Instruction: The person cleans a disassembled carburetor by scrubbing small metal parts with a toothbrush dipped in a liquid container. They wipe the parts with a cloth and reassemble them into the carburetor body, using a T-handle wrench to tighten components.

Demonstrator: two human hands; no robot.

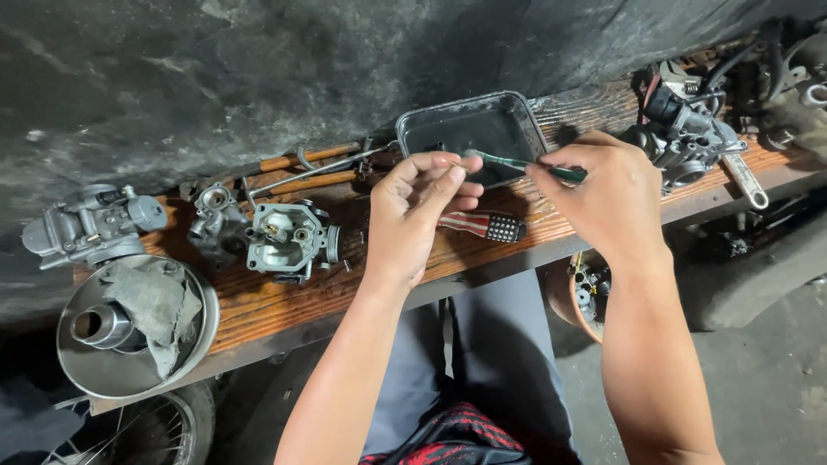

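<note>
Green-handled tool (pixel 527 165) pinched in right hand (pixel 613 200); left hand (pixel 419 207) pinches something tiny above dark tray (pixel 508 116).

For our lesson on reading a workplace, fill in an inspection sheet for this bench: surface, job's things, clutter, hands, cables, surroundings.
Surface: worn wooden bench, stained.
Job's things: green-handled tool held over dark metal tray; any small part in the fingers too tiny to tell.
Clutter: open carburetor body, second carburetor, striped screwdriver, round metal cover with rag.
Hands: left hand pinching at tool tip; right hand gripping handle.
Cables: nothing seen.
Surroundings: dark concrete wall.
</note>
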